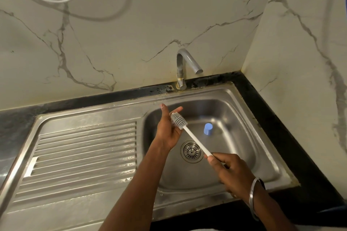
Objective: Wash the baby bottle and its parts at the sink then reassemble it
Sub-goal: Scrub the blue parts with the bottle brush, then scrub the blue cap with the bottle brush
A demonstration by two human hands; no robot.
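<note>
- The right hand [230, 170] has its grip closed round the lower end of a bottle brush [189, 133], whose straight white plastic handle slants up and to the left across the basin.
- The brush head is a short grey cylinder of soft rubbery-looking ribs and nubs, and it rests against the palm of the left hand [169, 127].
- The left hand is spread, thumb and fingers pointing up, its grip loose and holding nothing; only the bristles touch it.
- A plain metal bangle [252, 196] circles the right wrist.
- A small pale-blue plastic cap [208, 129], round with a domed top, stands on the basin floor, behind and right of the drain [191, 151]; the bottle itself is not in sight.
- The sink [234, 99] is brushed stainless steel with rounded corners, and the drain is a round slotted strainer.
- Left of the basin lies a ribbed steel draining board [84, 148].
- A bent tubular metal tap [185, 65] rises behind, with no water running.
- The worktop [266, 103] is dark and speckled; the walls are white marble-patterned tile with grey veins.
</note>
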